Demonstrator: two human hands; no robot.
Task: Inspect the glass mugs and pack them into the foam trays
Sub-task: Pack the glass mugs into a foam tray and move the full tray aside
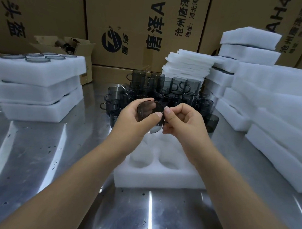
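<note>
I hold one smoky grey glass mug (149, 109) tipped on its side above a white foam tray (157, 175). My left hand (135, 118) grips the mug's body, fingers curled round it. My right hand (181, 119) pinches the mug's handle between thumb and fingers. The tray below shows round pockets with nothing in them; my forearms cover its sides. Behind my hands stands a heap of several more grey mugs (166, 90), some stacked two high.
The steel table (36, 160) carries a stack of filled foam trays (36, 81) at the left, with mug rims showing on top. Foam sheets (189, 67) and stacked trays (275, 112) stand at the right. Cardboard cartons (143, 28) wall the back.
</note>
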